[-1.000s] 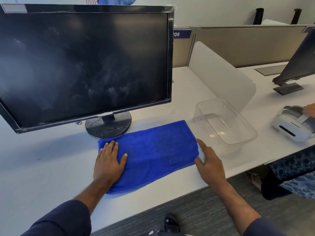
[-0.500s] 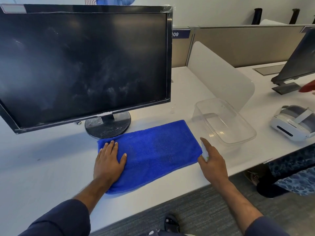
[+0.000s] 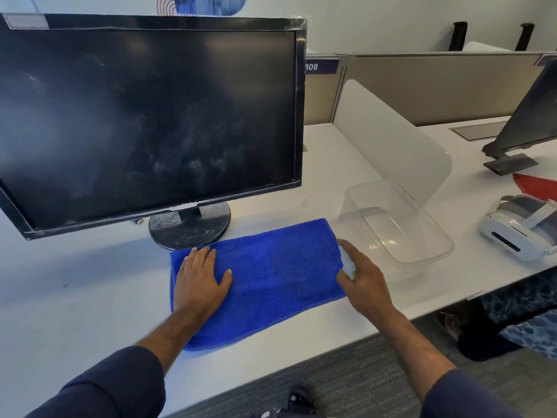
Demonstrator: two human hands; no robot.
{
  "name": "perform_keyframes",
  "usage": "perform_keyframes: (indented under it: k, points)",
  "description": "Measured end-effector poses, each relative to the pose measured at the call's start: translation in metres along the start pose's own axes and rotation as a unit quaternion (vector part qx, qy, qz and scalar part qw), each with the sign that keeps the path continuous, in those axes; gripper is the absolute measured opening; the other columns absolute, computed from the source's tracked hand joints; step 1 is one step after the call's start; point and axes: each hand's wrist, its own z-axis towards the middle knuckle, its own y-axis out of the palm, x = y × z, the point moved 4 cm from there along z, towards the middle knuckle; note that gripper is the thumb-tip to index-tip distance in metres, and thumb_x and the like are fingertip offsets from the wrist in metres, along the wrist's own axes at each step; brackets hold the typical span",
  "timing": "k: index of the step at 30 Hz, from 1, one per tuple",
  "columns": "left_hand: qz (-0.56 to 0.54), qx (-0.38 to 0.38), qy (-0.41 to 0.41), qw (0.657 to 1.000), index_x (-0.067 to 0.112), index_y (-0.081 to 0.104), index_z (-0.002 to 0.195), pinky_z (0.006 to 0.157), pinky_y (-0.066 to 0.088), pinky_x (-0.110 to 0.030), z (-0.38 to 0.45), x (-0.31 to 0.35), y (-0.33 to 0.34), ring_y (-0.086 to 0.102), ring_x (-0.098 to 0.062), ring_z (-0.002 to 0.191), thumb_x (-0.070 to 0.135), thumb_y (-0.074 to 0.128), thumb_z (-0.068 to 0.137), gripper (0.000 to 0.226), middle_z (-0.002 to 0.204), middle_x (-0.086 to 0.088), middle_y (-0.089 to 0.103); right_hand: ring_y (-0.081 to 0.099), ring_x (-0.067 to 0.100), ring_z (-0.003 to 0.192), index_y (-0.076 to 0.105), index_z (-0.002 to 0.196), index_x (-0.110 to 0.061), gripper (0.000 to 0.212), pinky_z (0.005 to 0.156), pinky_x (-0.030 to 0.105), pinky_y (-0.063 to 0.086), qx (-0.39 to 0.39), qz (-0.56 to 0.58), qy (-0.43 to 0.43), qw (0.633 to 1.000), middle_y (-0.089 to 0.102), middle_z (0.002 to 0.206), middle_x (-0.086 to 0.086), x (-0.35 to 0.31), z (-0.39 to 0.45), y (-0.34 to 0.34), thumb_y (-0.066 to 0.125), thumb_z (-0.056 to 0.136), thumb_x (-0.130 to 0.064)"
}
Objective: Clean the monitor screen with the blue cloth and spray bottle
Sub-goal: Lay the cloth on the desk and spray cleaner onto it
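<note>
Blue cloth (image 3: pixel 271 276) lies folded flat on the white desk (image 3: pixel 75 297), directly in front of the monitor stand (image 3: pixel 190 226), its far-left corner just at the base's edge. Monitor (image 3: pixel 144 116) is off, screen dark with pale smudges and streaks, heaviest in the lower middle. Left hand (image 3: pixel 200 282) rests palm-down on the cloth's left end, fingers together and extended, thumb splayed, gripping nothing. Right hand (image 3: pixel 363 279) is at the cloth's right edge, fingers curled around a small white object with a green bit showing under the thumb, probably the spray bottle (image 3: pixel 348 263), though the hand covers most of it so can't confirm. Clear plastic container (image 3: pixel 394 227) stands empty just right of the cloth, close to the right hand. Translucent divider panel (image 3: pixel 391 149) stands behind the container. White headset (image 3: pixel 518 233) lies well to the right of the cloth, with something red (image 3: pixel 536 187) beyond it. Second monitor (image 3: pixel 530 119) at far right edge, seen from behind.
</note>
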Motion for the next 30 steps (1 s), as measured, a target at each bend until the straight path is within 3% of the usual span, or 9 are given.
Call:
perform_keyframes:
  k: [4,8,13,17,25,30]
  points:
    - [0.010,-0.027,0.010,1.000,0.015,0.030,0.155,0.124,0.014,-0.040,0.004,0.002,0.008,0.015,-0.022,0.152,0.060,0.036,0.097,0.073,0.162,-0.001,0.027,0.049,0.007,0.099,0.035,0.148,-0.036,0.062,0.083,0.019,0.041,0.022,-0.017,0.001,1.000,0.058,0.130,-0.002,-0.005,0.012,-0.002,0.054,0.093,-0.014]
    - [0.015,-0.037,0.016,0.999,0.019,0.019,0.158,0.124,0.006,-0.038,0.002,-0.003,0.015,0.005,-0.017,0.154,0.066,0.023,0.095,0.078,0.166,0.003,0.016,0.052,0.015,0.110,0.034,0.149,-0.032,0.060,0.088,0.023,0.039,0.055,-0.037,0.013,0.998,0.054,0.136,0.002,-0.013,0.032,-0.006,0.054,0.095,-0.015]
    - [0.022,-0.040,0.016,0.999,0.020,0.013,0.158,0.124,0.003,-0.035,0.000,-0.004,0.018,0.003,-0.015,0.154,0.070,0.011,0.090,0.085,0.166,0.005,0.013,0.056,0.023,0.117,0.034,0.148,-0.028,0.055,0.092,0.029,0.044,0.037,-0.088,0.018,0.995,0.055,0.137,0.004,-0.014,0.051,0.000,0.052,0.097,-0.017]
    - [0.015,-0.040,0.007,0.999,0.021,0.013,0.159,0.124,0.004,-0.035,0.000,-0.004,0.020,0.005,-0.013,0.153,0.070,0.011,0.091,0.084,0.166,0.006,0.013,0.056,0.022,0.117,0.035,0.147,-0.027,0.053,0.090,0.026,0.041,0.028,-0.095,0.018,0.995,0.055,0.137,0.003,-0.012,0.060,0.004,0.052,0.097,-0.018]
    - [0.007,-0.037,-0.002,0.999,0.023,0.012,0.159,0.125,0.004,-0.033,-0.001,-0.003,0.018,0.003,-0.010,0.153,0.066,0.022,0.096,0.076,0.166,0.009,0.011,0.058,0.016,0.089,0.039,0.137,-0.029,0.049,0.072,0.026,0.044,0.052,-0.092,0.029,0.994,0.061,0.117,0.002,-0.009,0.088,0.007,0.052,0.092,-0.015]
    - [0.008,-0.035,-0.006,0.999,0.024,0.011,0.159,0.125,0.004,-0.033,0.000,-0.003,0.019,0.003,-0.009,0.153,0.065,0.023,0.097,0.076,0.166,0.010,0.010,0.053,0.015,0.088,0.038,0.141,-0.025,0.050,0.072,0.027,0.041,0.058,-0.089,0.058,0.993,0.059,0.119,0.004,-0.003,0.097,0.014,0.051,0.094,-0.015]
